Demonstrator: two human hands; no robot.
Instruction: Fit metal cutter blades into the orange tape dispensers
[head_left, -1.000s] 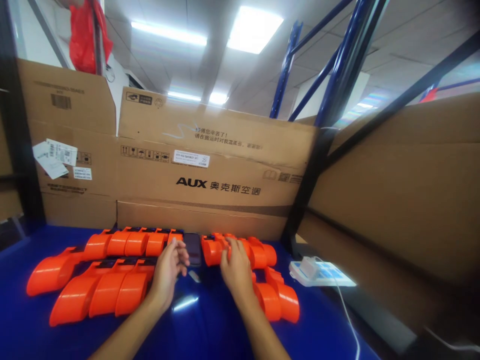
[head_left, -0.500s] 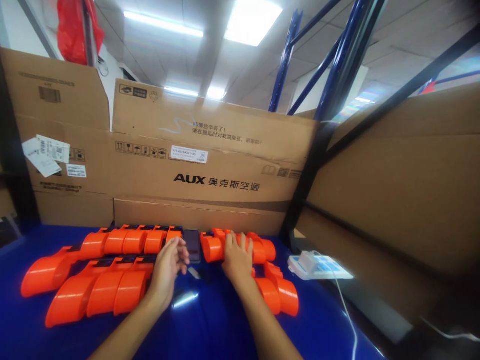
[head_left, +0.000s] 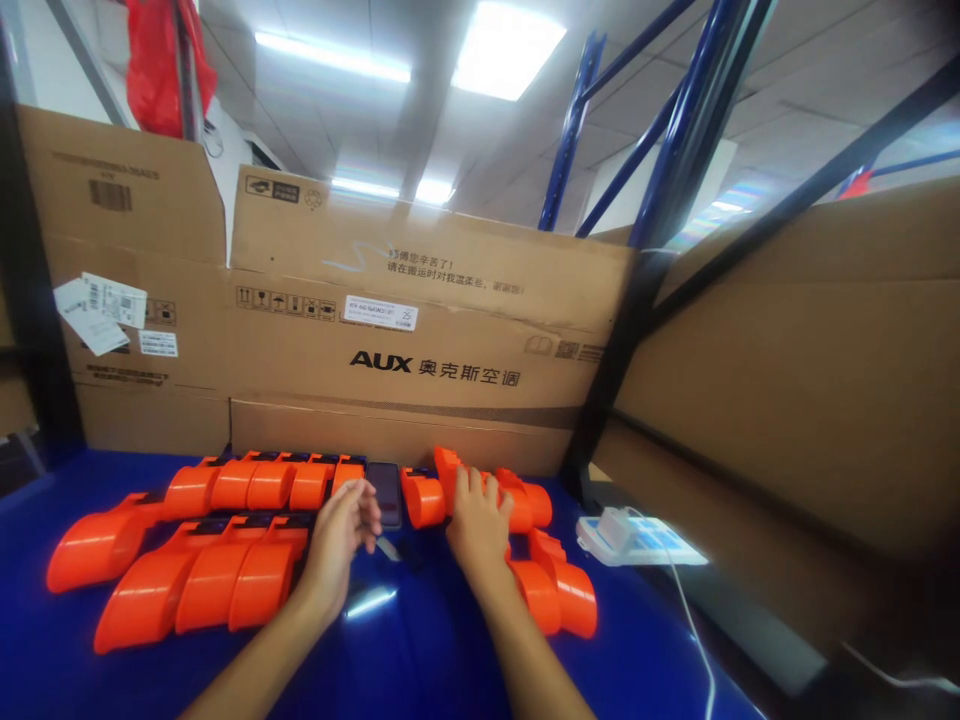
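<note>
My right hand [head_left: 480,520] is closed on an orange plastic piece [head_left: 448,468] in the right group; the piece's narrow end tips upward beside my fingers. A similar round-bodied piece [head_left: 426,503] lies just left of it, and others [head_left: 574,595] rest nearer me on the right. My left hand [head_left: 346,520] hovers palm inward with loosely bent fingers, and nothing shows in it. Beside it are two rows of orange pieces, the back row [head_left: 268,485] and the front row [head_left: 214,585], many with dark parts on top.
A phone [head_left: 385,495] lies between the groups on the blue tabletop [head_left: 420,650]. Near it is a small flat pale object [head_left: 388,548]. A white power strip [head_left: 652,540] with a plugged cable sits at right. A cardboard wall [head_left: 300,350] and a dark post [head_left: 611,370] bound the back.
One orange piece under my right hand has tipped up, its end rising at the left of my fingers. My left hand has hardly moved. The camera view has shifted slightly.
</note>
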